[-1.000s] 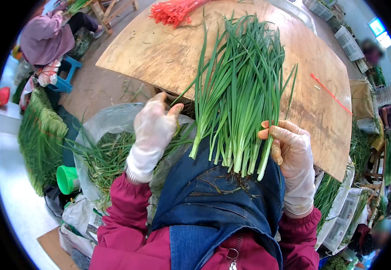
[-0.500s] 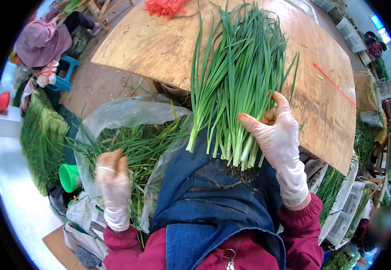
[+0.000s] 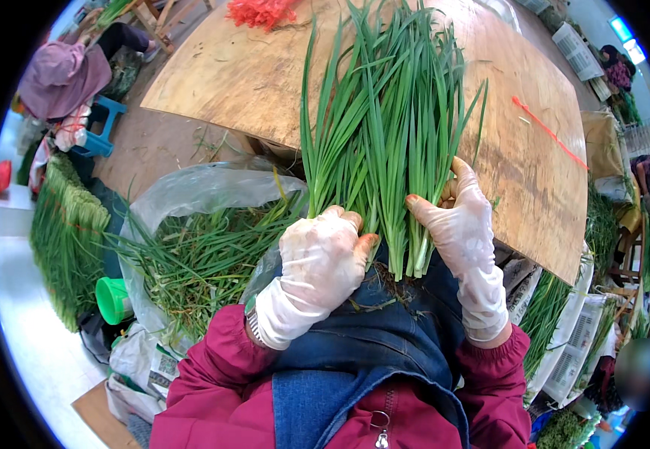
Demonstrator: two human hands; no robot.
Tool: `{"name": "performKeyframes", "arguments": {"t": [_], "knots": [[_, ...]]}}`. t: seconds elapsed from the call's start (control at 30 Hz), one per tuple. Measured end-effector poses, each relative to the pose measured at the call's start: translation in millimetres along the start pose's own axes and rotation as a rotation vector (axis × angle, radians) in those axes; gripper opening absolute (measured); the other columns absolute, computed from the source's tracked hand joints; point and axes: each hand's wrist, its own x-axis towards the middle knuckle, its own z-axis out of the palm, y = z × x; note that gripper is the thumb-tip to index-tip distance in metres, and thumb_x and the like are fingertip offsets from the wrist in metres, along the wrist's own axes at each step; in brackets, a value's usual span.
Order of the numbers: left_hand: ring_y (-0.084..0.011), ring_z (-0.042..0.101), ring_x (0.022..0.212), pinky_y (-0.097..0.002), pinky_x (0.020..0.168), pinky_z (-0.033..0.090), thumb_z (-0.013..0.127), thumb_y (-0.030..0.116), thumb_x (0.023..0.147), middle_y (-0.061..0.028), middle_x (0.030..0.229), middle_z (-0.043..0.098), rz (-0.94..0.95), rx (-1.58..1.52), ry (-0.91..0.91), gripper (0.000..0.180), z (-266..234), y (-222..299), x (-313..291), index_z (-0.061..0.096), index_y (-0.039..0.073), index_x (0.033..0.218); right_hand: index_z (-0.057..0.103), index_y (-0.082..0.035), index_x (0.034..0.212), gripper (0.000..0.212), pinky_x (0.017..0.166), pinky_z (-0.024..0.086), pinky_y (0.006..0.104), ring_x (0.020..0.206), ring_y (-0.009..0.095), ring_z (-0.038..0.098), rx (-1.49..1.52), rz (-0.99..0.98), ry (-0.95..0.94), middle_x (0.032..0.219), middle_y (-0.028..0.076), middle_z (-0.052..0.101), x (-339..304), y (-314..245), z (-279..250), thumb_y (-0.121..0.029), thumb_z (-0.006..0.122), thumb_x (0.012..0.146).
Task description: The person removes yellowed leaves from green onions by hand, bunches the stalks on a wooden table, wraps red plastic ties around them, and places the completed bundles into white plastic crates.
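Note:
A loose bunch of garlic chives point(image 3: 385, 127), with long flat green leaves and pale stem ends, lies over the table edge towards my lap. My left hand point(image 3: 317, 254), in a whitish thin glove, curls over the stem ends on the bunch's left side. Those fingertips are partly hidden among the stalks. At the right side, my gloved right hand point(image 3: 463, 228) has its thumb on the lower stems and its bent fingers round the outer edge. Bits of root and dry trimmings point(image 3: 388, 288) lie on my blue denim apron point(image 3: 370, 337).
The wooden table point(image 3: 534, 194) bears a red tie strip point(image 3: 546, 131) and a red net-like heap point(image 3: 261, 11). Left of my lap, a clear plastic bag point(image 3: 190, 183) holds leafy scraps. Beyond it are a green bucket point(image 3: 113, 301) and stacked chives point(image 3: 63, 239). A person point(image 3: 63, 78) sits far left.
My left hand has come from over the scrap bag across to the stem ends at the bunch's left. My right hand stays at the right side.

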Motion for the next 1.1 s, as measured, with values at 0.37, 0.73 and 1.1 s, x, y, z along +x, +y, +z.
{"name": "performKeyframes", "arguments": {"t": [0.37,0.73,1.1], "knots": [[-0.0042,0.043,0.052,-0.0190,0.045,0.033,0.058,0.005,0.074,0.0031,0.058,0.050,-0.466,-0.888,-0.088,0.004,-39,-13,-4,0.057,0.001,0.074,0.039,0.004,0.116,0.058,0.056,0.045,0.0264,0.059,0.015,0.057,-0.335,-0.089,0.154,0.067,0.008,0.059,0,-4,-5,-0.011,0.067,0.067],[-0.0121,0.049,0.060,-0.0229,0.057,0.040,0.059,-0.005,0.068,-0.0052,0.070,0.052,-0.132,-0.717,0.146,0.009,-46,-11,-24,0.055,0.001,0.074,0.046,0.006,0.108,0.042,0.043,0.039,0.0218,0.049,0.008,0.050,-0.270,-0.132,-0.300,0.062,0.007,0.057,1,-51,31,-0.014,0.063,0.075],[-0.0020,0.045,0.063,-0.0145,0.056,0.036,0.054,-0.006,0.076,0.0004,0.076,0.053,-0.430,-1.336,0.099,0.007,-43,-6,-33,0.055,-0.001,0.081,0.027,0.009,0.123,0.063,0.034,0.034,0.0186,0.042,0.011,0.049,0.722,0.345,-0.376,0.077,0.014,0.056,-22,-42,43,0.001,0.061,0.071]]}}
